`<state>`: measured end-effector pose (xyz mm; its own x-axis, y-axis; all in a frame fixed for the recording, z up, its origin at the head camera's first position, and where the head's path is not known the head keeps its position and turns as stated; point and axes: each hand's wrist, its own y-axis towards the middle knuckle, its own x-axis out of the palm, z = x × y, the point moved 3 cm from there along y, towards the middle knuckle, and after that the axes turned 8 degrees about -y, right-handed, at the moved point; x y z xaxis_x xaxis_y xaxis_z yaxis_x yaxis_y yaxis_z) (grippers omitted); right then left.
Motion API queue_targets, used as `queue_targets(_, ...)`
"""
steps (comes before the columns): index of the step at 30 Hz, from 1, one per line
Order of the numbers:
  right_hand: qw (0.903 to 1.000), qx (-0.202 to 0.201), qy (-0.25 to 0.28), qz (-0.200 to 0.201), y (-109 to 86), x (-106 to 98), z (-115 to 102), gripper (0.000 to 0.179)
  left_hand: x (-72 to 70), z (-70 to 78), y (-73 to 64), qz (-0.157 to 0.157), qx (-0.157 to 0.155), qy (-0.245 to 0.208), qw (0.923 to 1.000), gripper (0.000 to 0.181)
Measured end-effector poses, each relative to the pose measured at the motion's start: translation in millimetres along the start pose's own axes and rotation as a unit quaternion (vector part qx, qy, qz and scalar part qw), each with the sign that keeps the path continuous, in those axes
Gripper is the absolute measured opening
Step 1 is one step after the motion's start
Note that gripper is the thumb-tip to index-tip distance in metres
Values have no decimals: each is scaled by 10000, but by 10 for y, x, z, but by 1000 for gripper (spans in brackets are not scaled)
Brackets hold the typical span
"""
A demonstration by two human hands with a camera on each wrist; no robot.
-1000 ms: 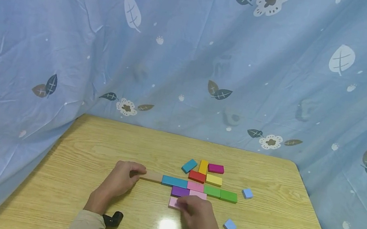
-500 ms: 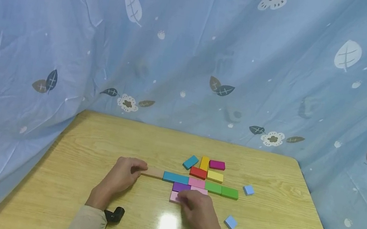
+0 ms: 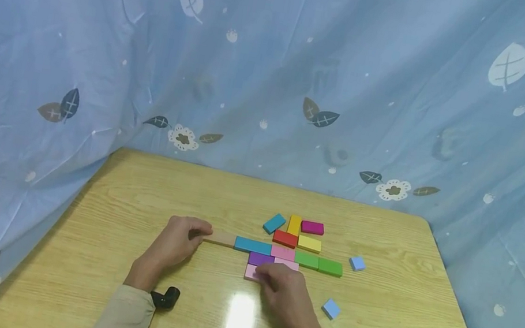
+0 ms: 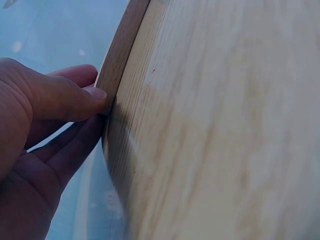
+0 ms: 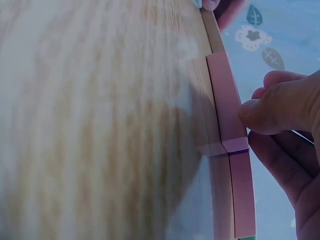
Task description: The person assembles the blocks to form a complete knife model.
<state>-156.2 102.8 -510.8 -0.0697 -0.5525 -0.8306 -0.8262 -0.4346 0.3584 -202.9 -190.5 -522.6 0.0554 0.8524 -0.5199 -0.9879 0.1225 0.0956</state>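
Nudged forward, pink block [image 3: 251, 271], right hand [image 3: 286, 294] pinching, escapes left wrist view; left hand [image 3: 177, 240] pinches tan block [image 3: 223, 239].

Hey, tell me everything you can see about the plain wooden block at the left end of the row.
The plain wooden block is light tan and unpainted-looking, a long, narrow bar with brownish grain showing on its side. It lies flat on the tabletop, its right end against the blue block. The left grip pinches its left end, partly hiding it.
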Motion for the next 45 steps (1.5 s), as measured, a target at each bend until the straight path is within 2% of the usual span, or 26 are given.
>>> queue_targets(6,9999,-49,-6,109,3,-21,19,18,4,9,24,-8,103,45,9999,30)
queue_targets(8,9996,-173,47,202,10,-45,21,18,5,3,26,-16,86,54,9999,30)
queue_targets(12,9978,-381,328,421,80,-199,88,22,3,-8,14,2,3,42,10000,30)
queue_targets(19,9950,183,552,806,384,-822,508,31,3,-13,21,16,89,29,10000,30)
queue_targets(22,9893,325,986,1020,520,-1026,745,30,-2,-18,17,23,63,49,10000,31)
queue_targets(25,9834,465,1401,1056,630,-1137,1003,27,-5,-22,19,-29,37,54,10000,31)
queue_targets(29,9794,643,1737,804,712,-1131,1321,28,0,-13,9,-76,28,31,10000,30)
queue_targets(35,9697,997,2206,330,777,-960,1656,34,-22,8,32,-98,-3,-3,10000,30)
queue_targets(40,9646,1208,2344,-71,776,-771,1844,38,-27,-3,32,-115,36,87,9999,30)
queue_targets(45,9564,1420,2509,-470,767,-642,1921,43,-21,-11,28,-101,56,65,9999,30)
